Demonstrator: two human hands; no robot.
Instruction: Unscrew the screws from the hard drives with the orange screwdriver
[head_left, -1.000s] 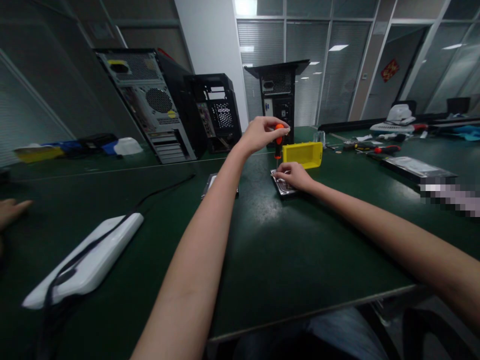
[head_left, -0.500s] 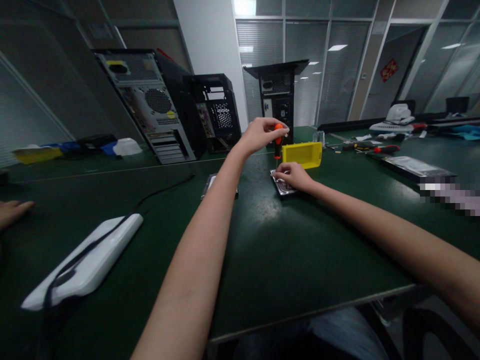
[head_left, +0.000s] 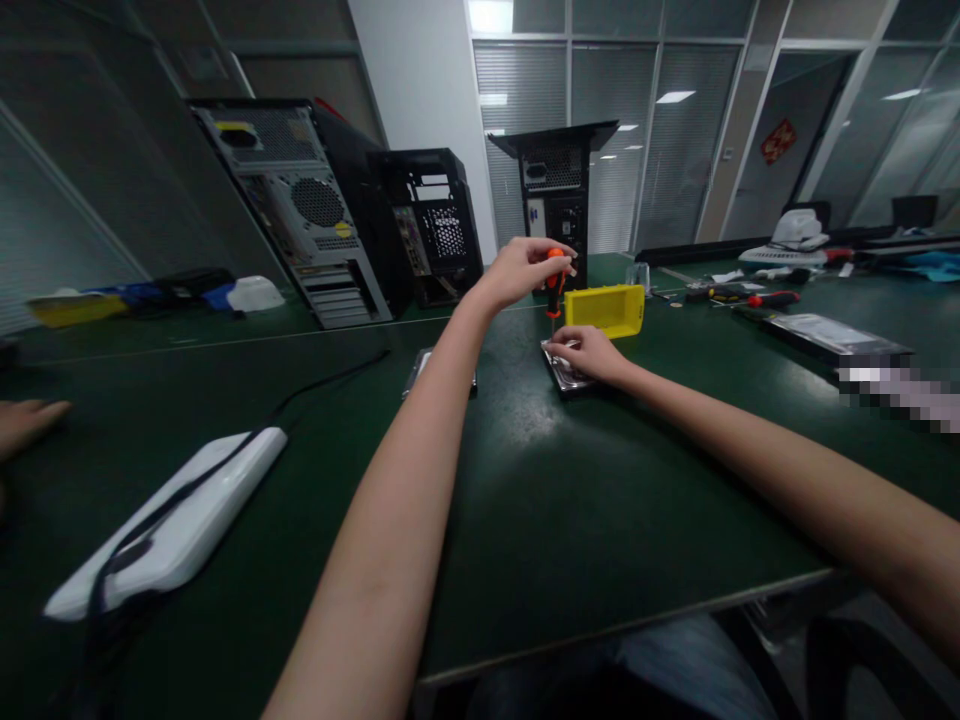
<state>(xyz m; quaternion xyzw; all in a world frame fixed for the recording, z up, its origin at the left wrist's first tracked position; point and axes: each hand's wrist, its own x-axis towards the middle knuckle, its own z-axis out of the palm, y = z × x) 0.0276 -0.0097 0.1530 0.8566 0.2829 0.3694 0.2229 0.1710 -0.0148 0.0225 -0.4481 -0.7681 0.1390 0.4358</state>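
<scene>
My left hand (head_left: 519, 272) is closed around the orange-and-black handle of a screwdriver (head_left: 554, 298), gripping it near the top. The screwdriver stands upright, its thin shaft pointing down at a hard drive (head_left: 568, 383) that lies on the table. My right hand (head_left: 592, 353) rests on that drive with bent fingers gripping it, the fingertips close to the shaft. Those fingers cover much of the drive, and the screwdriver's tip is hidden behind them. A yellow plastic box (head_left: 628, 310) sits just behind the right hand. Another hard drive (head_left: 420, 362) lies partly hidden by my left forearm.
Computer cases (head_left: 360, 200) stand along the back, one more (head_left: 555, 185) behind my hands. A white power strip (head_left: 176, 530) with a black cable lies at left, near another person's hand (head_left: 30, 425). At right are a red-handled tool (head_left: 776, 299) and a larger drive (head_left: 832, 335).
The screwdriver's handle has shifted very slightly within my left fingers. Both hands otherwise keep the same place over the hard drive.
</scene>
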